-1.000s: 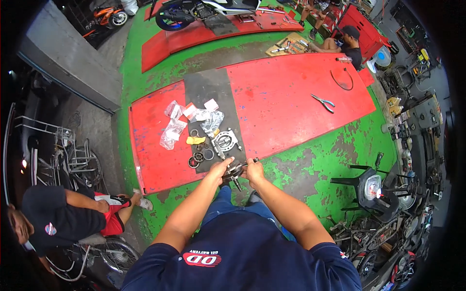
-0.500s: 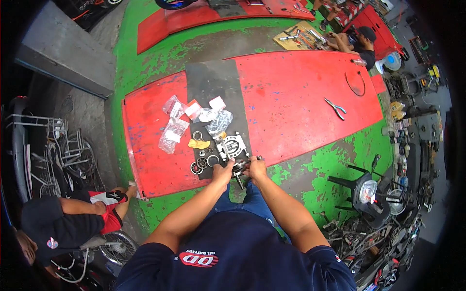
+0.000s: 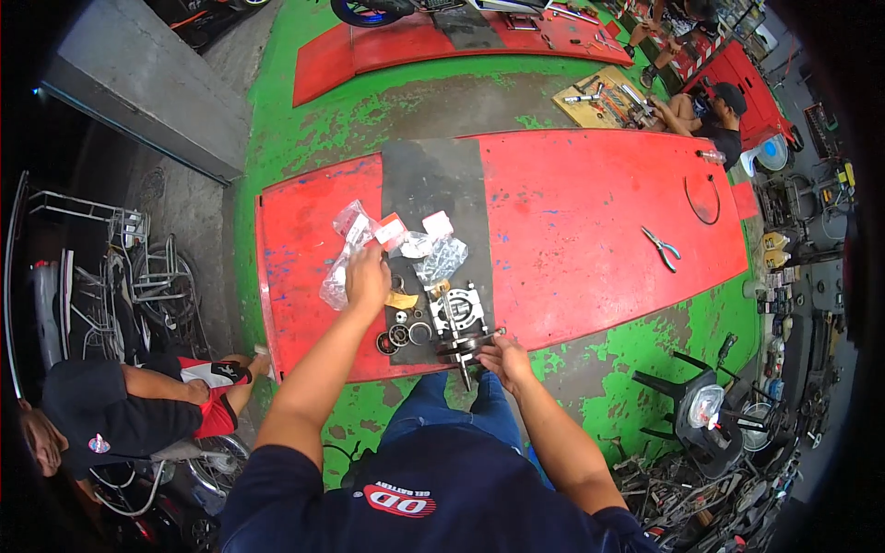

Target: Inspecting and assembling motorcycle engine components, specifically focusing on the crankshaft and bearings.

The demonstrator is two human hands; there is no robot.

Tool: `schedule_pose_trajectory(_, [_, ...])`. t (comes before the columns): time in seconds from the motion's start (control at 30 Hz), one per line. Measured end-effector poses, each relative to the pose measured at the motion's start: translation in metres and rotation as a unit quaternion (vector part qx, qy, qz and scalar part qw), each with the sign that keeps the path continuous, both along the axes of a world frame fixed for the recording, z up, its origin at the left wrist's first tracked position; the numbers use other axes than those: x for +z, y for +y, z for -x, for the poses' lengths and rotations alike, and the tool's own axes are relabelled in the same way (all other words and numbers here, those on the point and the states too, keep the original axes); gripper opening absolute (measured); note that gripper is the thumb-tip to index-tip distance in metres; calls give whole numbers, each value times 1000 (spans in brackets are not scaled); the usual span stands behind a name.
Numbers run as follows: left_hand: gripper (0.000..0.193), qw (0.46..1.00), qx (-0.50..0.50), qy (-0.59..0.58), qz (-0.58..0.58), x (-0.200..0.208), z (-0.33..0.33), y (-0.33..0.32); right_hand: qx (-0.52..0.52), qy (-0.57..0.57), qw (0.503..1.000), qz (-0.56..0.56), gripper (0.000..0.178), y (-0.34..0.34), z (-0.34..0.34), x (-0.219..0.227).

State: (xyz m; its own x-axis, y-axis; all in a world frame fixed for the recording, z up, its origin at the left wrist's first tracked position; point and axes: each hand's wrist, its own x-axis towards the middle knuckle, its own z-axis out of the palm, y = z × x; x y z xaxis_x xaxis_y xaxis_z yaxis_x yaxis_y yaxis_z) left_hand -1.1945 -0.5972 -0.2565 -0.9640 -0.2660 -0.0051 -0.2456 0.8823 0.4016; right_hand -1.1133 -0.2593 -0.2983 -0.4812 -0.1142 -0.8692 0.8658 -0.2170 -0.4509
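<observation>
My right hand (image 3: 509,363) grips a dark crankshaft (image 3: 461,347) at its right side, near the front edge of the red platform. One shaft end points down toward me. Just beyond lies a silver engine casing (image 3: 458,310) with a large round opening. My left hand (image 3: 369,279) is stretched over clear plastic bags (image 3: 335,286) left of the casing; its fingertips are hard to make out. Beside its wrist are a yellow packet (image 3: 402,300) and several bearings and rings, among them a ball bearing (image 3: 398,335).
The red platform (image 3: 608,212) has a dark mat strip (image 3: 429,175) across it. Pliers (image 3: 660,249) and a curved cable (image 3: 703,198) lie at the right. A seated person (image 3: 138,405) is at the left; another (image 3: 724,115) sits far right by a tool board. A black chair (image 3: 687,392) stands right.
My left hand has let go of the crankshaft and moved forward and left over the plastic bags. My right hand still holds the crankshaft. The whole view has shifted slightly.
</observation>
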Motion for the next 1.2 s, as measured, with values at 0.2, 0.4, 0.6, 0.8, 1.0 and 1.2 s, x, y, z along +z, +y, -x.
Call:
schedule_pose_trajectory(0.2, [34, 971, -147, 73, 174, -49, 72, -50, -5, 23, 999, -40, 37, 10, -15, 25])
schedule_pose_trajectory(0.4, [66, 967, -130, -121, 183, -55, 93, -34, 0, 70, 991, -115, 33, 56, -52, 51])
schedule_pose_trajectory(0.6, [69, 966, -115, -156, 169, -47, 94, -31, 3, 79, 979, -188, 33, 94, -89, 54])
schedule_pose_trajectory(0.8, [75, 985, -58, -24, 161, 0, 108, -50, -7, 102, 970, -220, 33, 96, -86, 67])
schedule_pose_trajectory(1.0, [73, 971, 64, 112, -200, 64, 93, -51, -17, 142, 969, -201, 36, 72, -59, 92])
schedule_pose_trajectory(1.2, [68, 707, -107, 19, -698, 106, -17, 50, 29, 252, 965, -59, 44, 9, -13, 156])
